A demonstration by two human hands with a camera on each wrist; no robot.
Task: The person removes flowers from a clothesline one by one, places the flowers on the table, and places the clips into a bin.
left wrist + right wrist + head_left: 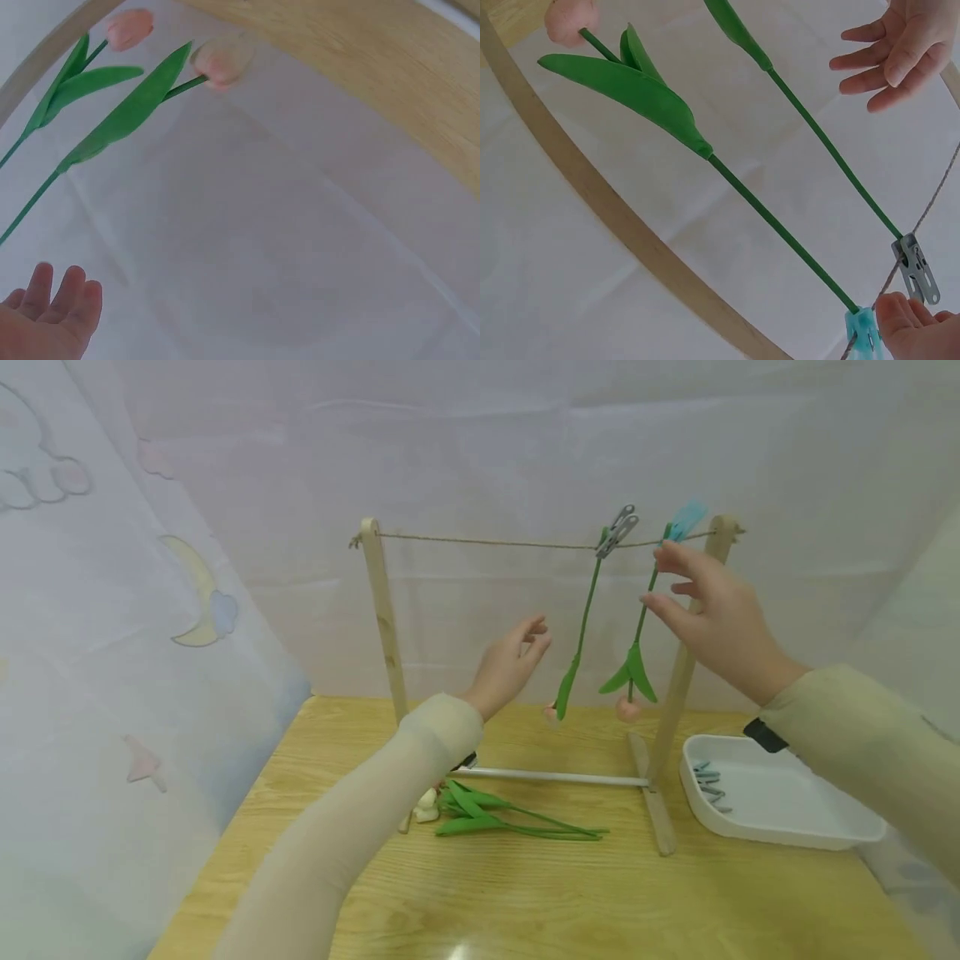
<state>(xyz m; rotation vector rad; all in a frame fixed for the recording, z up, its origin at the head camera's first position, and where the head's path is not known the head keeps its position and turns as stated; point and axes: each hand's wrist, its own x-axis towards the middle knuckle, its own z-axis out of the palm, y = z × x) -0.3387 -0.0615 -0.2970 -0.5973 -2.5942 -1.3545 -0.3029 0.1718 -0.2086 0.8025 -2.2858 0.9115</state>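
Two artificial pink tulips hang head down from a string point(487, 542). A grey clothespin point(617, 531) holds the stem of the left tulip point(567, 685), and a light blue clothespin point(686, 520) holds that of the right tulip point(633, 672). My right hand point(720, 618) is just below the blue clothespin, thumb and forefinger apart, fingertips right beside it in the right wrist view. Left of the hanging tulips, my left hand point(510, 664) is raised with relaxed fingers and nothing in them.
Wooden posts point(386, 618) carry the string, joined low down by a white rod point(555, 775). Several more tulips point(480, 814) lie on the wooden table point(525, 902), their heads partly behind the left sleeve. At right, a white tray point(795, 802) contains several clothespins point(711, 787).
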